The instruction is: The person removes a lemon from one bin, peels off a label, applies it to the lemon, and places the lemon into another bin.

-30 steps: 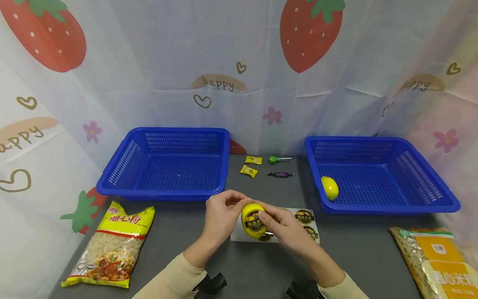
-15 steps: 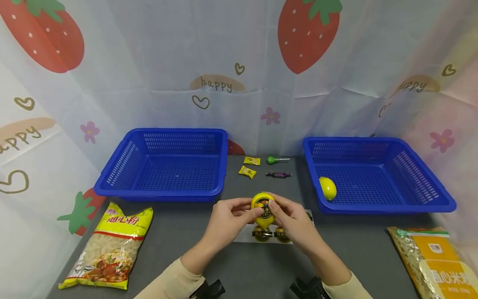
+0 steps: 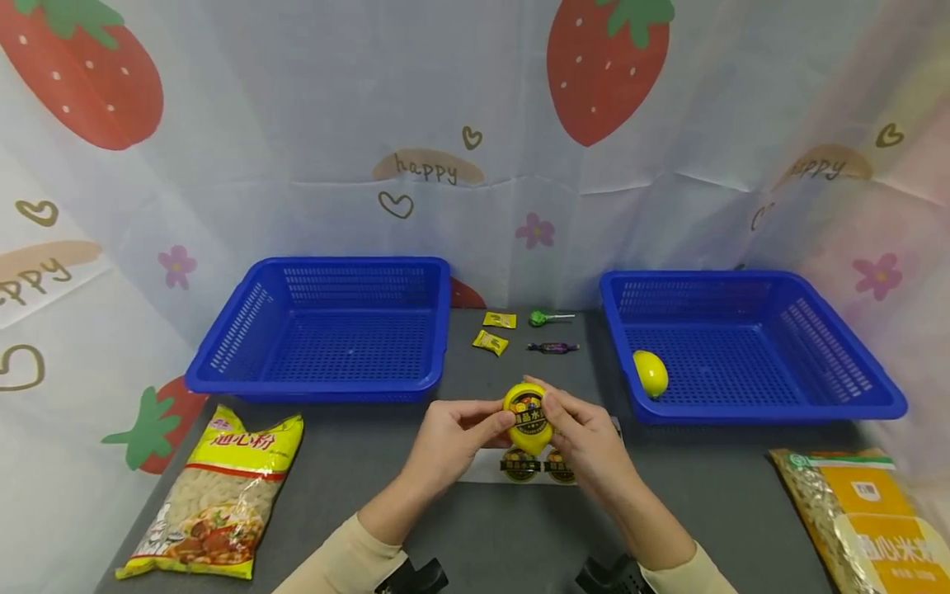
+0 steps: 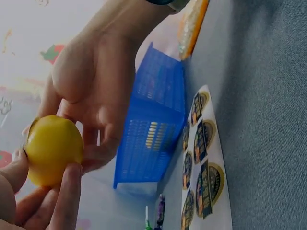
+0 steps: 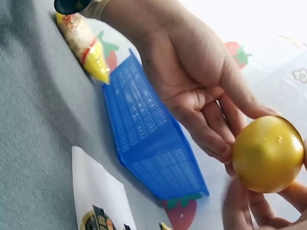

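A yellow lemon (image 3: 531,446) is held up between both hands over the table's middle. On its side facing the head camera is a round black-and-gold sticker (image 3: 529,410). My left hand (image 3: 448,441) pinches the lemon from the left, thumb at the sticker's edge. From the right, my right hand (image 3: 590,441) grips it too, its thumb pressing the sticker's other edge. Both wrist views show the lemon's bare yellow underside, with fingers around it. Below the hands lies a white sheet of similar round stickers (image 4: 206,143), partly hidden by them in the head view.
Blue baskets stand at the back left (image 3: 319,388) and back right (image 3: 772,410); a second lemon (image 3: 651,374) lies in the right one. Between them are yellow-wrapped candies (image 3: 491,342), a green lollipop (image 3: 539,318) and a purple candy (image 3: 552,348). Food bags flank the left (image 3: 223,495) and right (image 3: 864,520).
Both hands have shifted slightly right with the lemon. The left thumb has moved from behind the lemon onto its front, and the lemon has turned a little. The baskets and bags stay put.
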Available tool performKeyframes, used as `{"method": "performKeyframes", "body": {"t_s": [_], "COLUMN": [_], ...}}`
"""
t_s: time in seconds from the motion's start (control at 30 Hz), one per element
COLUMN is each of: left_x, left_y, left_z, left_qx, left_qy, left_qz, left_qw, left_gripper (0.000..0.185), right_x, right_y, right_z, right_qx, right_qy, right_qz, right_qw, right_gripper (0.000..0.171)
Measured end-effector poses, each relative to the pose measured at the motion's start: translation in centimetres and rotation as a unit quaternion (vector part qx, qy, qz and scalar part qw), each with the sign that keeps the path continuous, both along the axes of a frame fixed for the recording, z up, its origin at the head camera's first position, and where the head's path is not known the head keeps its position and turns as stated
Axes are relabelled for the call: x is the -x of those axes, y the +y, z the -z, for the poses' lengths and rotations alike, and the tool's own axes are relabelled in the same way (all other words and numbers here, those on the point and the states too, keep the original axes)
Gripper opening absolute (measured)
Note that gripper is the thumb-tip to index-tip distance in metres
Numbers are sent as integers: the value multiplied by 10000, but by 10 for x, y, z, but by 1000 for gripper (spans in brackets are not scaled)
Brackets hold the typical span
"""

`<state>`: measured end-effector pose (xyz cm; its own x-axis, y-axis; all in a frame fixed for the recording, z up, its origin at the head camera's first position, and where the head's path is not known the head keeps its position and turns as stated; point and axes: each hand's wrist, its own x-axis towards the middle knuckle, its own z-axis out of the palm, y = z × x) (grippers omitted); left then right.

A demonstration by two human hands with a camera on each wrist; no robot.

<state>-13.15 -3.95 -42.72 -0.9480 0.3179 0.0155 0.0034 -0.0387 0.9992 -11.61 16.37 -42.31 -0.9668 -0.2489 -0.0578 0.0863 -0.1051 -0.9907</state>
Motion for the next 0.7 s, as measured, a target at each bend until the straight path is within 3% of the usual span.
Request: {"method": "performKeyframes", "body": {"t_s": [0.13,0.3,0.4,0.53,0.7], "left_x": [-3,-6,-6,-5,-5], "left_y": [4,7,9,12,14], "left_z": [-1,-1,0,-1,-2], "left_qx": [211,247,171,-23,-69], "left_qy": [113,140,84,-93,-181], "left_qz": [309,326,433,530,410], "left_qw": [9992,9991,9989,9985,9990], "left_gripper": [46,49,47,45,43], "right_x": [-1,-1,-1,1,7], "right_y": [-1,0,9,37,85], "right_z": [-1,-5,-11,-22,-34], "right_qx": [-18,231,-421,-1232,-998], "right_qy": [113,103,442,971,1436], "right_qz": [176,116,352,856,1438], "right_qw": [9998,9996,9975,9839,9740], "right_gripper": [53,51,45,43,43]}}
